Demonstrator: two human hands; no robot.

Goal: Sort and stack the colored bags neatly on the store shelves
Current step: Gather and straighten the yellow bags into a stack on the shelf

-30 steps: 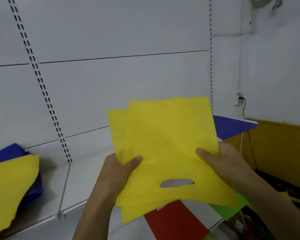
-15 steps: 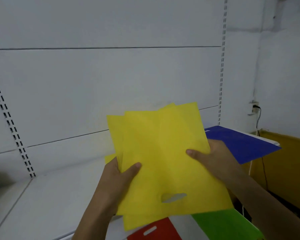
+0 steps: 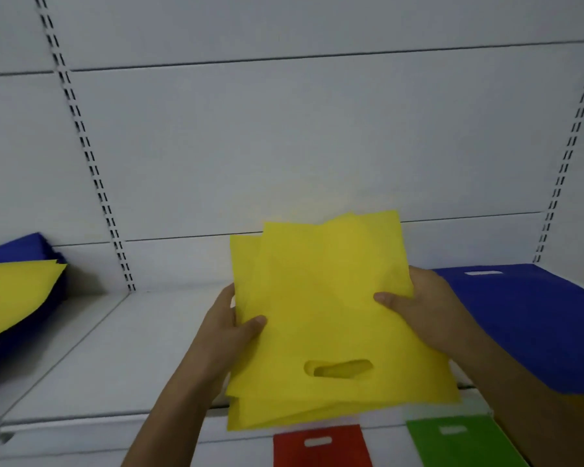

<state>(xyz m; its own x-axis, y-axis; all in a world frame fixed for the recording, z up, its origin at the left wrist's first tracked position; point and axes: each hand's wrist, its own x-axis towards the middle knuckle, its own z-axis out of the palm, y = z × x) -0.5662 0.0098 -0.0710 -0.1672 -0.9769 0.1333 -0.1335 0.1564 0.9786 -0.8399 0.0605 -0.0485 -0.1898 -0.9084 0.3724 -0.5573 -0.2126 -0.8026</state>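
White slotted wall panels (image 3: 284, 136) fill your view, smooth and flat, with perforated uprights running down them. Below sits the white shelf (image 3: 115, 358), bare through the middle, probably the spot you are heading for. At its right end lies a blue bag (image 3: 526, 325), flat, with a cut-out handle; at the left end a yellow pile (image 3: 14, 291) rests on more blue bags (image 3: 24, 247), so the colours there look unsorted. You hold a fanned bundle of yellow bags (image 3: 317, 315) over the shelf's front edge, a thin, matte, slightly fuzzy fabric with an oval handle slot. Your left hand (image 3: 226, 335) and right hand (image 3: 422, 315) each clamp a side edge, thumbs on top, likely to square the sheets before you set them down. Lower down, a red bag (image 3: 321, 446) and a green bag (image 3: 459, 439) lie separate.
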